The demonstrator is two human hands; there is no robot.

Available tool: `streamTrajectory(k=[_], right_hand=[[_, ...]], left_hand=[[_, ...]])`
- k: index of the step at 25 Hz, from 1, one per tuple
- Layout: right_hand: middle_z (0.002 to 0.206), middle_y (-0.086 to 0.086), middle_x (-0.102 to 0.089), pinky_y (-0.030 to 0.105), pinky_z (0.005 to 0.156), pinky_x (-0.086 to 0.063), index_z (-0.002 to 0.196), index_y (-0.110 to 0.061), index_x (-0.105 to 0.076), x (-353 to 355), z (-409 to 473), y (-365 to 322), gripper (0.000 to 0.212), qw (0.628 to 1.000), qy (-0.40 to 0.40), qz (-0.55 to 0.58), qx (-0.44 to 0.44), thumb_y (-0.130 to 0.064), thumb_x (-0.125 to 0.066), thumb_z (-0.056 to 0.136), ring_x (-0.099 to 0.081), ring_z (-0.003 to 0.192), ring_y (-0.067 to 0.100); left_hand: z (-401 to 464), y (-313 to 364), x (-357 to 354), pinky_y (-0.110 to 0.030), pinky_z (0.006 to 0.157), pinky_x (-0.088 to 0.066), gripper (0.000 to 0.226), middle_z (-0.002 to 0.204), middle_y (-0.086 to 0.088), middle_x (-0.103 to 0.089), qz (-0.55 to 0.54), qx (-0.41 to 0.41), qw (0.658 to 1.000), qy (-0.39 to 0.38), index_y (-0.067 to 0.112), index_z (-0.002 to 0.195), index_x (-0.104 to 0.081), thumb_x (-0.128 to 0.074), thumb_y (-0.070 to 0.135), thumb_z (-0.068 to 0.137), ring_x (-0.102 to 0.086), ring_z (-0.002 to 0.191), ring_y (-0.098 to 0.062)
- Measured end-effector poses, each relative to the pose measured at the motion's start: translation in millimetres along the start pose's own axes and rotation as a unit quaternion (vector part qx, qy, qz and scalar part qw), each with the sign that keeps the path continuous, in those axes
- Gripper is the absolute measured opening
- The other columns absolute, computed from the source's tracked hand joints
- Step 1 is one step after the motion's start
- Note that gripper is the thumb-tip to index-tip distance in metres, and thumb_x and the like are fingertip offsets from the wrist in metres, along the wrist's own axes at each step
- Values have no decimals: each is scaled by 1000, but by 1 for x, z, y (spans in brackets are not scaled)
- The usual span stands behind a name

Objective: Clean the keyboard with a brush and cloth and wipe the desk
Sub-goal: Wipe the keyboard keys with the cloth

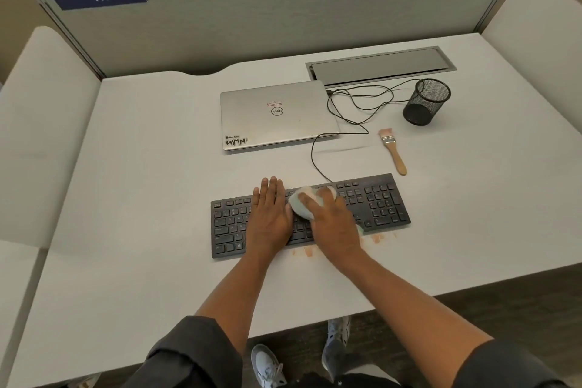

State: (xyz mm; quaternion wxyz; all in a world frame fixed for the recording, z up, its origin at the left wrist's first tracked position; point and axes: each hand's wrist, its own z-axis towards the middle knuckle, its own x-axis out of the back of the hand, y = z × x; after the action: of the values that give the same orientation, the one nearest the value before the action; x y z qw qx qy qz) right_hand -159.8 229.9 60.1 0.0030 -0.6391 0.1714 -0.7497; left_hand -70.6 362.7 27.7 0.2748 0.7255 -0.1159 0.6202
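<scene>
The left hand [271, 214] lies flat, steadying the black plastic keyboard [378, 205], while the right hand [330, 217] grips a soft, bunched pale cloth [299, 203], likely light and pliable.

Closed laptop [277, 115], its cable [346, 123], apparently empty mesh cup [426, 102].

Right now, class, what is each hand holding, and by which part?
The right hand grips the bunched cloth from above; the left hand holds nothing.

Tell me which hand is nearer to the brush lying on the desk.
Right. The right hand holds the cloth on the middle of the keyboard, below and left of the brush. The left hand lies flat on the keys, farther left.
</scene>
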Motion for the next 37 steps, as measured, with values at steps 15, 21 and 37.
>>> streamTrajectory(k=[15, 21, 37], right_hand=[[131, 11, -44, 40, 79, -49, 144, -31, -44, 48, -13, 85, 56, 983, -13, 26, -183, -11, -57, 93, -52, 106, 34], [128, 6, -48, 38, 88, -53, 143, -29, -47, 37, -1, 4, 57, 986, 10, 114, -117, -17, -66, 90, -52, 111, 26], [132, 14, -41, 40, 82, -52, 147, -35, -37, 24, 11, 23, 68, 987, -67, 16, -147, -9, -58, 89, -54, 107, 33]], left_hand=[[-1, 1, -2, -39, 125, 10, 69, 169, -14, -3, -2, 7, 1000, 6, 5, 161, -7, -9, 39, 101, 6, 157, -26], [-2, 2, 1, -40, 126, 10, 63, 169, -13, -5, -15, 7, 1000, 6, 5, 161, -7, -21, 34, 107, 6, 157, -25], [-1, 1, 1, -42, 127, 7, 63, 169, -14, -4, -13, 8, 1000, -2, 4, 161, -5, -20, 34, 107, 6, 157, -26]])
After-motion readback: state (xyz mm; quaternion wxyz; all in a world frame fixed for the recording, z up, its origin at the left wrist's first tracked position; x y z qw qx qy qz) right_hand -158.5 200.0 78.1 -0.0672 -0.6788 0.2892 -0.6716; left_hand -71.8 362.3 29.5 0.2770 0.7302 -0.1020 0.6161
